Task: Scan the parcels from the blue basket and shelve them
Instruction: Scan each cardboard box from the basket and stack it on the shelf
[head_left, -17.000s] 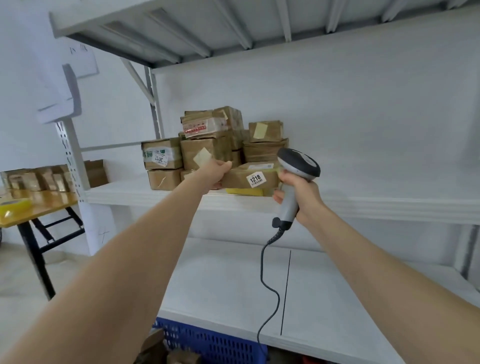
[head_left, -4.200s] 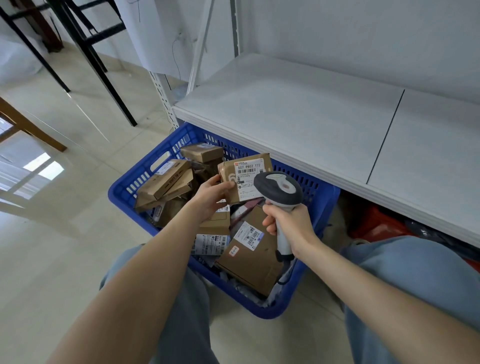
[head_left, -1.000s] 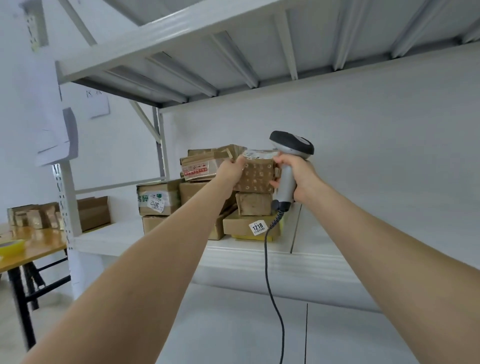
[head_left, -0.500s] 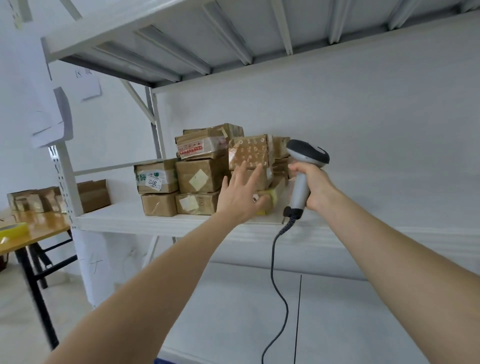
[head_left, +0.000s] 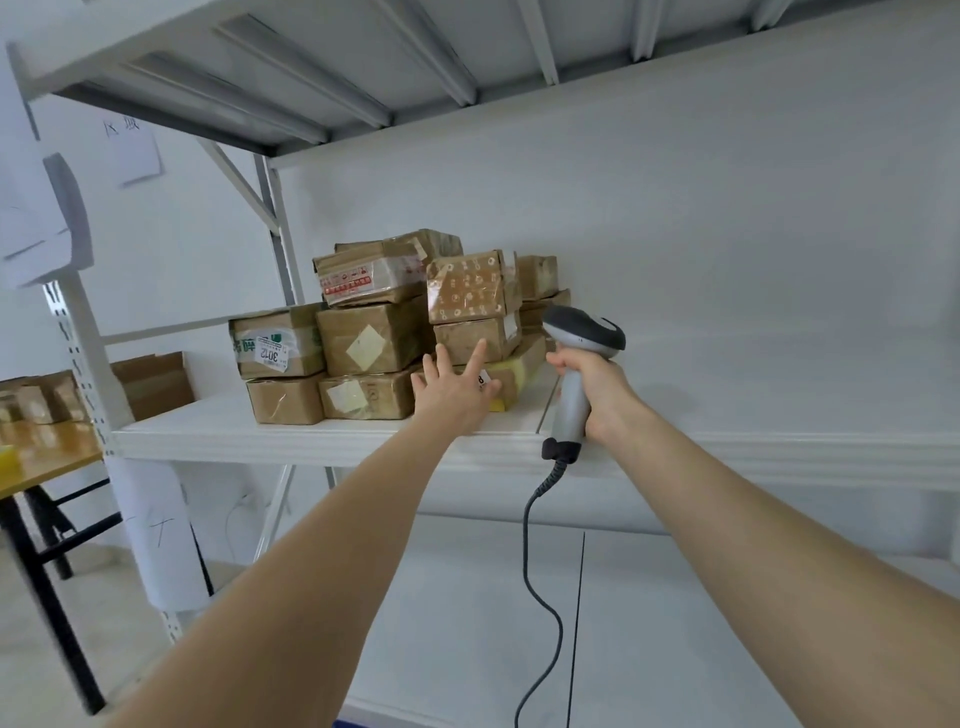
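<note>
On the white metal shelf (head_left: 311, 435), a pile of brown cardboard parcels (head_left: 374, 338) sits stacked in two and three layers near the left upright. Topmost at the right of the pile is a small brown parcel wrapped in clear tape printed with pale marks (head_left: 470, 286). It rests on a plain brown box (head_left: 467, 338), which lies on a flat parcel with a yellow edge (head_left: 519, 371). At the pile's left end, a taped box carries a white label reading 3012 (head_left: 272, 345).

The left grip (head_left: 454, 397), a bare hand, is spread with its fingers straight. It is held in front of the flat parcel and the plain box, and it covers part of a white label. Whether the fingertips touch the cardboard cannot be told.

The right grip (head_left: 595, 387) is curled round the handle of a grey-and-black handheld barcode scanner (head_left: 584, 332), just beside the right end of the pile. A dark cable (head_left: 535, 571) hangs from the base of the handle in front of a lower white shelf (head_left: 727, 649). Far left, a wooden counter (head_left: 52, 447) on black legs bears more small brown boxes (head_left: 36, 405).
</note>
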